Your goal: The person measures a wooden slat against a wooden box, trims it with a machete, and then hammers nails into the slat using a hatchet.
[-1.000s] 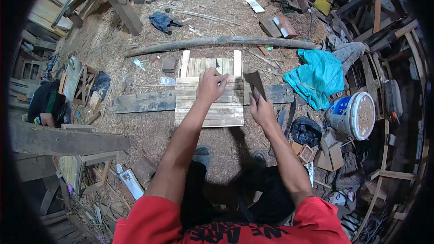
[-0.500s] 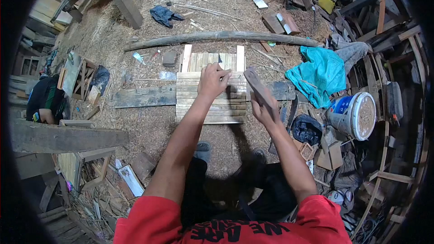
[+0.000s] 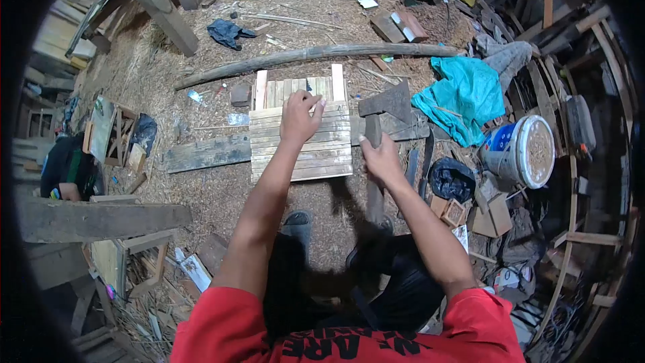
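Note:
A slatted wooden panel (image 3: pixel 302 151) lies on the ground in front of me, across a flat plank (image 3: pixel 208 153). My left hand (image 3: pixel 300 115) is over the panel's upper part, its fingers pinched together; what they hold, if anything, is too small to make out. Just right of the panel, my right hand (image 3: pixel 380 154) is wrapped round the wooden handle of a hatchet (image 3: pixel 390 102). The hatchet's broad dark head points away from me, above the plank. Two pale wood strips (image 3: pixel 337 84) stick out past the panel's far edge.
A long curved pole (image 3: pixel 316 55) lies beyond the panel. To the right are a teal cloth (image 3: pixel 463 97), a white bucket (image 3: pixel 521 151) and a black plastic bag (image 3: pixel 452 180). A heavy beam (image 3: pixel 101 220) juts in from the left, near another person (image 3: pixel 67 165).
My right hand has come down and nearer to me, and the hatchet has turned so that its head shows side-on. The view has shifted slightly; my left hand stays over the panel.

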`<state>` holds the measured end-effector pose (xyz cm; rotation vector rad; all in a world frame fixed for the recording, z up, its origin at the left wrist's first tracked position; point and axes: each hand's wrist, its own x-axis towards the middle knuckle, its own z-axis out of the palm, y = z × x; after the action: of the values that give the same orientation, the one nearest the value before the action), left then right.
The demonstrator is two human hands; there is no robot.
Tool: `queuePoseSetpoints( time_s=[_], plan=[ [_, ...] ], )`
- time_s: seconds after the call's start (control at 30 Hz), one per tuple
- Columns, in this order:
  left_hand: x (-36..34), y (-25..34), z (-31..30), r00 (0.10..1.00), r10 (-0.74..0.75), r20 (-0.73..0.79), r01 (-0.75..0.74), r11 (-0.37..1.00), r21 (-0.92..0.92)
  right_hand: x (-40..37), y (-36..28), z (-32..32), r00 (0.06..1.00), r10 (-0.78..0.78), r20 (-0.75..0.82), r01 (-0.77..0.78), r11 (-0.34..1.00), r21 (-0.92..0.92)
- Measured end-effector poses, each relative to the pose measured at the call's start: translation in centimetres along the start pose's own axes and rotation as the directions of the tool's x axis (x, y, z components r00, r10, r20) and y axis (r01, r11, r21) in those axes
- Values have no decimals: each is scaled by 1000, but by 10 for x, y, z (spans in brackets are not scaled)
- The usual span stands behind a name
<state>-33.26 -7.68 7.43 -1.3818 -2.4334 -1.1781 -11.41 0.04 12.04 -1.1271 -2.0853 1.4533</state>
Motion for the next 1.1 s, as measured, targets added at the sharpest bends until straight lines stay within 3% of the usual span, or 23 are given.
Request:
queuePoseSetpoints(
  time_s=[0.03, 0.07, 0.17, 0.27, 0.3, 0.4, 0.43, 0.57, 0.67, 0.7, 0.8, 0.83, 0.87, 0.9, 0.93, 0.97, 1.0, 1.07, 1.1],
  plan=[
    [-1, -1, -1, 999, -23, 44, 25, 998, -52, -6, -8, 5, 983, 172, 65, -179, 973, 145],
    [4, -1, 1, 1000, 11, 27, -12, 999, 48, -9, -13, 7, 935, 319, 152, -350, 895, 275],
    [16, -18, 9, 996, 54, 65, -73, 940, 334, -37, 1, 27, 879, 467, 101, -450, 739, 501],
    [46, -59, 28, 992, -35, 123, -18, 914, 405, -67, 36, 50, 798, 591, 117, -526, 590, 613],
    [54, -36, 7, 956, -69, 285, -55, 913, 404, -77, 27, 52, 756, 651, 72, -534, 549, 642],
    [64, -10, -9, 821, -338, 460, 94, 875, 475, -90, 45, 67, 756, 643, 124, -562, 540, 627],
    [61, -12, -7, 870, -281, 405, 86, 896, 436, -91, 54, 76, 786, 615, 60, -532, 625, 571],
    [65, -16, -14, 844, -218, 489, 11, 920, 391, -86, 59, 91, 798, 602, -11, -430, 582, 690],
    [53, -22, -15, 852, -282, 441, 106, 918, 381, -95, 17, 67, 848, 523, -88, -338, 660, 671],
    [50, -19, -24, 839, -319, 441, 142, 910, 389, -95, 18, 63, 872, 489, -35, -346, 664, 663],
    [27, -40, -43, 882, -351, 314, 226, 900, 373, -80, 38, 63, 930, 306, -202, -151, 821, 551],
    [12, -45, -46, 884, -402, 238, 321, 892, 318, -70, 27, 48, 937, 293, -191, -153, 835, 529],
    [-6, -50, -48, 875, -457, 161, 410, 875, 257, -52, 27, 45, 933, 189, -306, -4, 857, 515],
    [-20, -51, -52, 854, -513, 82, 493, 850, 188, -37, 20, 31, 935, 180, -306, -21, 889, 458],
    [-30, -29, -59, 825, -564, 24, 538, 799, 269, -16, 19, 20, 940, 104, -324, 56, 891, 450],
    [-38, -34, -57, 772, -625, 115, 579, 766, 280, -2, 11, 8, 909, 56, -414, 77, 951, 299],
    [-47, -43, -50, 706, -677, 206, 617, 732, 291, 22, 20, 4, 919, 61, -389, 92, 927, 363],
    [-63, -36, -32, 682, -723, 109, 668, 677, 310, 49, 12, -3, 938, 122, -324, 86, 824, 560],
    [-71, -18, -29, 677, -736, 0, 724, 666, 178, 43, -9, -10, 952, 183, -246, 35, 732, 680]
  ],
)
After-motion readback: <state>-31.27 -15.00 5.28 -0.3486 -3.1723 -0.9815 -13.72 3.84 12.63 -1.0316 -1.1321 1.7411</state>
